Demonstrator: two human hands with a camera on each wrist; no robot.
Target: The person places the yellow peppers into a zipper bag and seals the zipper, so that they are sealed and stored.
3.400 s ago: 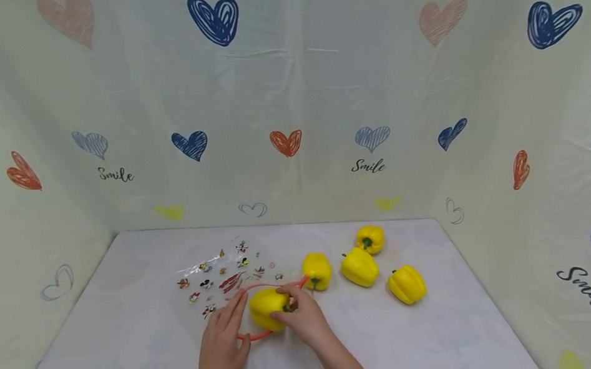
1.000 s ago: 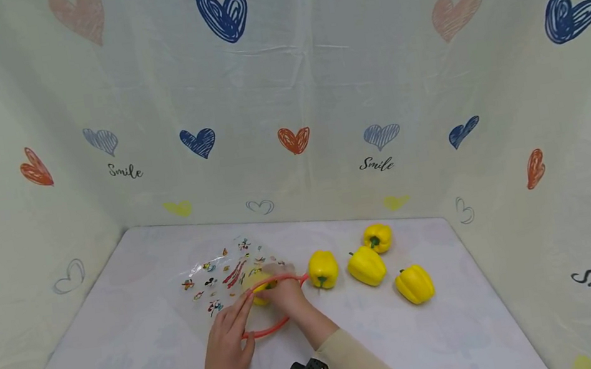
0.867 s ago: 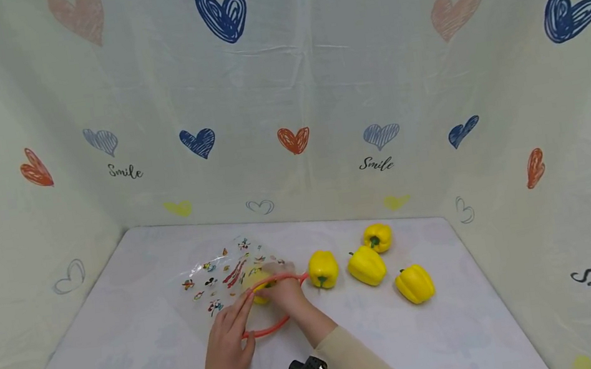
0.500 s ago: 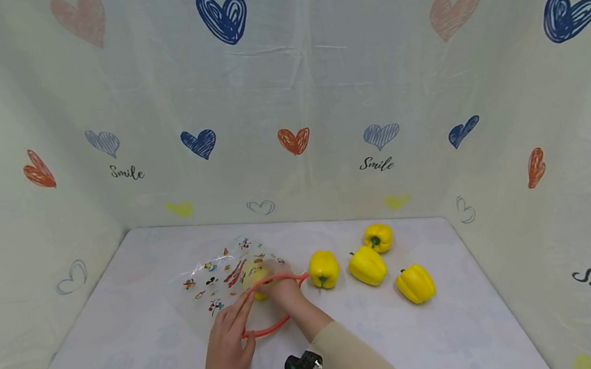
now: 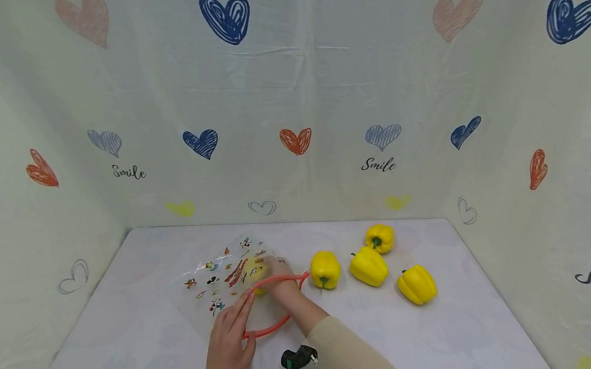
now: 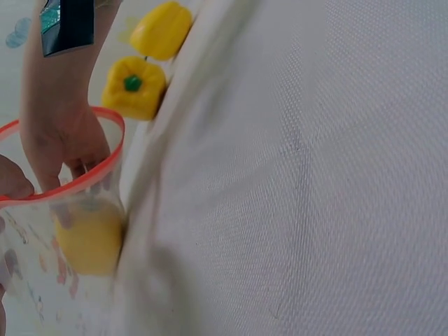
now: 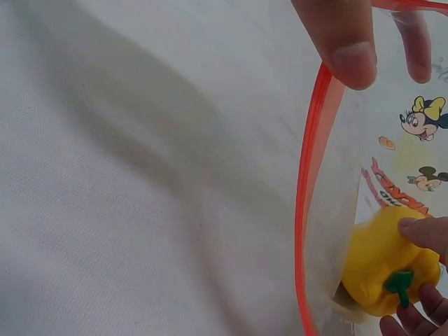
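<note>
A clear bag with small cartoon prints (image 5: 214,290) lies on the table, its red-rimmed mouth (image 5: 276,328) spread apart. My left hand (image 5: 228,351) holds that rim, thumb on the lower edge and fingers on the upper. Through the mouth reaches my right hand (image 5: 281,281), inside the bag. A yellow bell pepper (image 7: 388,259) is in there too; in the right wrist view my right thumb and fingers (image 7: 427,234) grip it near its green stem. The left wrist view shows this pepper (image 6: 89,238) through the clear plastic.
To the right of the bag stand several more yellow peppers, the nearest (image 5: 325,270) close to the rim's corner. A black device (image 5: 297,358) hangs by the right sleeve. A heart-printed curtain (image 5: 281,85) surrounds the table's back and sides.
The right hand has carried the pepper from the bag's mouth into the bag, and has moved slightly deeper lately. The left hand keeps its hold on the rim.
</note>
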